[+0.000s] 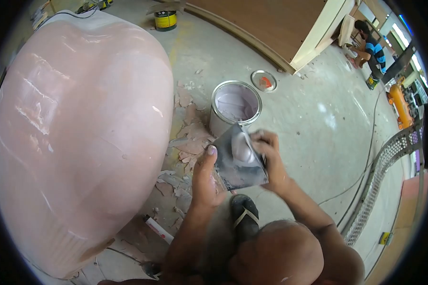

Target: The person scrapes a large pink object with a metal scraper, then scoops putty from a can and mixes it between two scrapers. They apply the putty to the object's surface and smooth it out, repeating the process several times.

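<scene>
My left hand (206, 176) grips a dark, flat mixing board (242, 178) by its left side, thumb on top. A smooth lump of pale grey-lilac putty (243, 151) sits on the board. At the board's right edge my right hand (273, 159) is closed, its fingers curled and slightly blurred; what they hold is hidden. Just beyond the board stands an open metal can (217, 121) of the same pale putty (235, 102). Its round lid (264, 81) lies on the floor to the right.
A large rounded pinkish moulded form (90, 123) fills the left. Dried flakes (192, 130) litter the floor beside it, near a white tube (158, 230). A yellow-black can (165, 21) stands behind. A perforated metal strip (373, 199) curves at right. Another person (373, 50) crouches far right.
</scene>
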### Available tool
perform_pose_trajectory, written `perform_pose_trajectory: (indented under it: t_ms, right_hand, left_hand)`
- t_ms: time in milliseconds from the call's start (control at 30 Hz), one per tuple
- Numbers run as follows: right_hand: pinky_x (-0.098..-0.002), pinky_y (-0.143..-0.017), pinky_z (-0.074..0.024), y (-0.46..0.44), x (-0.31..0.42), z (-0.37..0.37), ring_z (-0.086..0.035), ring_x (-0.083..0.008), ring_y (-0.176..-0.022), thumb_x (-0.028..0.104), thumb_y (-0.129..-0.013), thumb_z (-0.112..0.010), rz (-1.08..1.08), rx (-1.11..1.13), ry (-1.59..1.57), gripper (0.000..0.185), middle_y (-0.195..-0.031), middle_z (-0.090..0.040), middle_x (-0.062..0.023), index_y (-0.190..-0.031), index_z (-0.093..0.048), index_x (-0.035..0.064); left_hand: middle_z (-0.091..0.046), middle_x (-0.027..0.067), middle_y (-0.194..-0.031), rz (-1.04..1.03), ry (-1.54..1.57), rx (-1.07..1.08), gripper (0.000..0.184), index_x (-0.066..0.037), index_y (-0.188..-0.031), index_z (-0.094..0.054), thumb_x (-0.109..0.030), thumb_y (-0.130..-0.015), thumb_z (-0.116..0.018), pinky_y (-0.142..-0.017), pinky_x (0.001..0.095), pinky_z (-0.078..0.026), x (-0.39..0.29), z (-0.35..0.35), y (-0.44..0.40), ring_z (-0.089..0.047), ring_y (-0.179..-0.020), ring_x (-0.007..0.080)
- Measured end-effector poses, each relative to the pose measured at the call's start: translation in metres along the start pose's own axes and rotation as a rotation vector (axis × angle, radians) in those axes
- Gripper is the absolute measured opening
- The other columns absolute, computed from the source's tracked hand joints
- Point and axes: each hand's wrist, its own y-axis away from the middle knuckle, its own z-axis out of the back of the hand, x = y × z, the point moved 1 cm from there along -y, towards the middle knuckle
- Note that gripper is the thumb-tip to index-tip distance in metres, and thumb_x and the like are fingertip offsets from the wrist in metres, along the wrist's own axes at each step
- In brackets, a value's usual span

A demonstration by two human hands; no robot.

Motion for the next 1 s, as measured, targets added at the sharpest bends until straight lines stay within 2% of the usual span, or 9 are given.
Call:
perform_pose_trajectory:
  t_ms: [233,333,400,533,633,733,800,900,1000]
  right_hand:
    - [-0.0474,-0.099,-0.039,-0.01,0.026,0.021,-0.053,-0.0331,-0.108,0.015,-0.07,-0.08,-0.013,0.222,-0.513,0.056,-0.127,-0.043,-0.0184,-0.121,-0.054,0.0096]
    - [-0.0439,-0.101,-0.0356,-0.001,0.011,-0.018,-0.045,-0.0343,-0.118,0.002,-0.07,-0.075,0.043,-0.116,-0.148,0.055,-0.128,-0.044,-0.0184,-0.121,-0.054,0.0076]
    - [-0.0381,-0.1,-0.0363,-0.02,-0.005,0.003,-0.042,-0.0357,-0.118,-0.013,-0.068,-0.061,-0.238,0.367,0.311,0.059,-0.122,-0.045,-0.0196,-0.124,-0.051,0.0051]
    - [-0.0437,-0.098,-0.0404,0.009,0.014,0.007,-0.049,-0.0325,-0.108,-0.016,-0.079,-0.043,-0.257,-0.295,-0.147,0.056,-0.119,-0.046,-0.0183,-0.127,-0.041,0.011]
    - [-0.05,-0.088,-0.0488,-0.002,0.032,-0.008,-0.052,-0.0316,-0.108,-0.004,-0.085,-0.049,0.325,-0.34,-0.433,0.041,-0.111,-0.047,-0.0181,-0.116,-0.044,0.0232]
    - [-0.0457,-0.101,-0.038,0.0,0.012,-0.014,-0.049,-0.0348,-0.115,0.009,-0.093,-0.054,0.003,-0.093,-0.171,0.037,-0.122,-0.049,-0.0181,-0.128,-0.044,0.0112]
    - [-0.0429,-0.106,-0.0327,0.002,0.006,-0.011,-0.042,-0.0303,-0.126,0.001,-0.091,-0.051,-0.282,0.072,-0.333,0.043,-0.133,-0.046,-0.0153,-0.133,-0.04,0.0058]
    - [-0.0446,-0.104,-0.0363,0.035,0.013,-0.023,-0.046,-0.0292,-0.12,-0.006,-0.087,-0.049,-0.345,-0.501,-0.882,0.052,-0.129,-0.044,-0.0175,-0.135,-0.033,0.0077]
    - [-0.0486,-0.096,-0.0431,0.021,0.019,-0.017,-0.049,-0.0362,-0.112,-0.004,-0.081,-0.051,0.093,-0.394,-0.519,0.052,-0.122,-0.044,-0.022,-0.128,-0.033,0.008]
  left_hand:
    - [-0.06,0.0152,-0.113,0.013,0.287,-0.151,0.043,-0.003,-0.125,-0.049,-0.034,-0.096,-0.048,-0.06,0.0343,-0.057,0.003,0.002,-0.001,-0.067,-0.088,0.0245]
    - [-0.062,0.0141,-0.108,-0.018,0.054,-0.127,0.043,-0.003,-0.121,-0.052,-0.037,-0.095,-0.049,-0.051,0.0313,-0.054,-0.001,-0.012,0.003,-0.067,-0.081,0.0223]
    - [-0.063,0.013,-0.104,-0.013,-0.005,-0.102,0.044,-0.002,-0.122,-0.051,-0.037,-0.095,-0.05,-0.053,0.0317,-0.055,-0.007,-0.019,0.009,-0.067,-0.082,0.0217]
    - [-0.061,0.0123,-0.103,0.003,-0.002,-0.042,0.05,0.001,-0.132,-0.043,-0.031,-0.094,-0.052,-0.062,0.0344,-0.057,-0.009,-0.009,0.012,-0.065,-0.086,0.0204]
    - [-0.06,0.0118,-0.104,-0.85,-0.727,-0.029,0.042,0.002,-0.124,-0.05,-0.027,-0.093,-0.055,-0.084,0.0338,-0.051,0.005,0.0,0.01,-0.058,-0.098,0.0182]
    - [-0.059,0.013,-0.105,-0.058,0.002,-0.154,0.041,0.003,-0.122,-0.05,-0.026,-0.094,-0.054,-0.085,0.0319,-0.048,-0.016,-0.026,0.013,-0.056,-0.099,0.0189]
    - [-0.059,0.0114,-0.112,-0.153,-0.229,-0.188,0.04,-0.001,-0.118,-0.054,-0.033,-0.095,-0.048,-0.092,0.035,-0.046,-0.017,-0.034,0.012,-0.058,-0.104,0.0198]
    - [-0.058,0.0088,-0.107,-0.357,-0.314,-0.325,0.038,-0.002,-0.12,-0.052,-0.031,-0.095,-0.05,-0.092,0.0358,-0.045,-0.008,-0.013,0.007,-0.056,-0.106,0.0193]
    - [-0.06,0.0117,-0.108,-0.079,0.162,-0.197,0.037,-0.001,-0.118,-0.052,-0.03,-0.096,-0.051,-0.084,0.0366,-0.048,-0.011,-0.006,0.01,-0.062,-0.097,0.0234]
